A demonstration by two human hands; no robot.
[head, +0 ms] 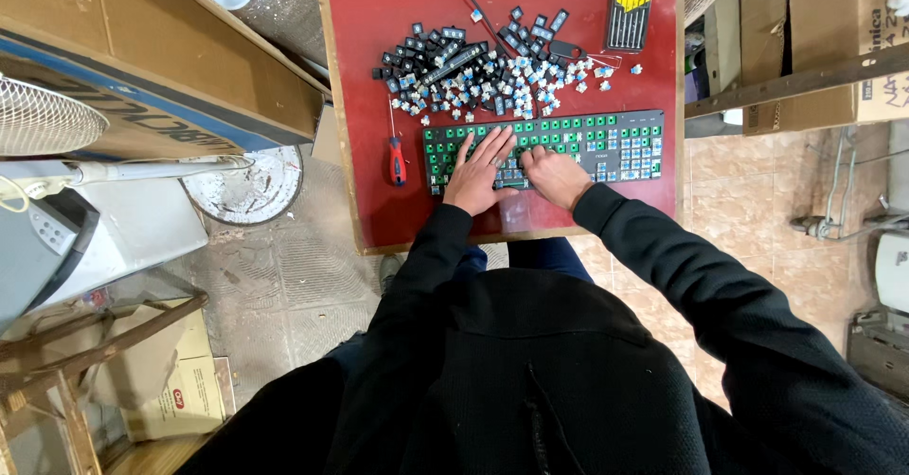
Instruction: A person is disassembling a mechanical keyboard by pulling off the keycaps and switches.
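Keyboard (pixel 568 143) lies on the red desk (pixel 379 30), keycaps stripped, green plate bare across most of it, blue switches left mostly at its right end. Left hand (pixel 478 167) rests flat on the keyboard's lower left part, fingers spread, gripping nothing. Right hand (pixel 552 172) just right of it, curled down on the plate; cannot tell if it pinches a switch. Pile of pulled keycaps and switches (pixel 483 72) just above the keyboard. Red-handled screwdriver (pixel 397 158) left of the keyboard, screwdriver set (pixel 629 13) above its right end. Stripping looks mostly done, right-end switches remain.
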